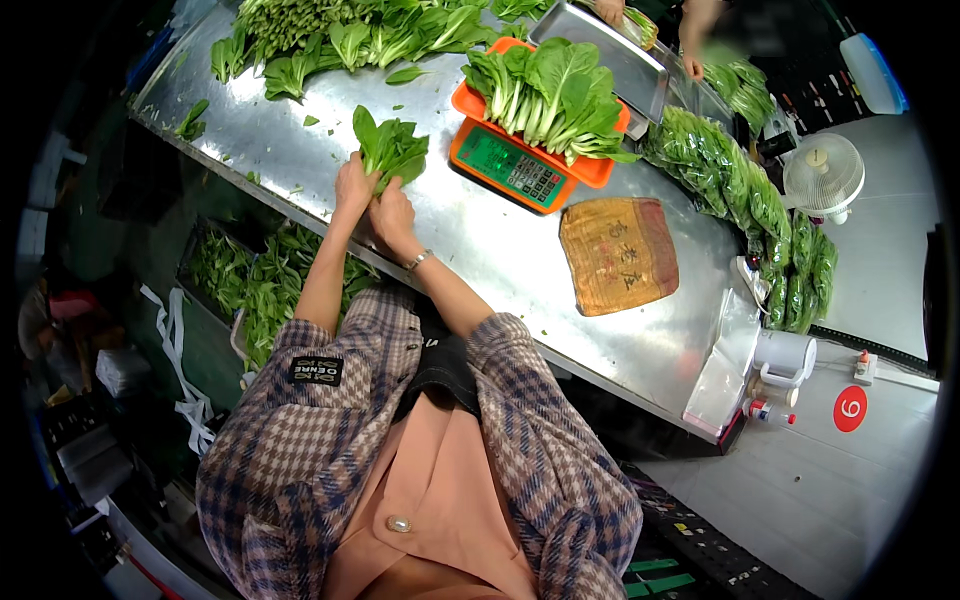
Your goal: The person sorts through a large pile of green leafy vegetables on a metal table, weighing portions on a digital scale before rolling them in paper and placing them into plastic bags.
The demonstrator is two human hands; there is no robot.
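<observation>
Both my hands are together over the near edge of a metal table (480, 259). A bunch of leafy greens (391, 148) rises from between them, leaves pointing away from me. My left hand (355, 184) grips it from the left side. My right hand (392, 217) closes around its lower end, so the stems are hidden. To the right stands an orange digital scale (510, 166) with a lit green display. A larger pile of leafy greens (551, 97) lies on its orange tray, pale stems towards me.
Loose greens (352, 37) are heaped at the far left. A folded brown cloth (619, 255) lies right of centre. Bagged greens (712, 169) line the right side near a fan (823, 176). Another person's hand (691, 66) is beyond a metal tray (600, 56). Below sits a crate of leaves (262, 277).
</observation>
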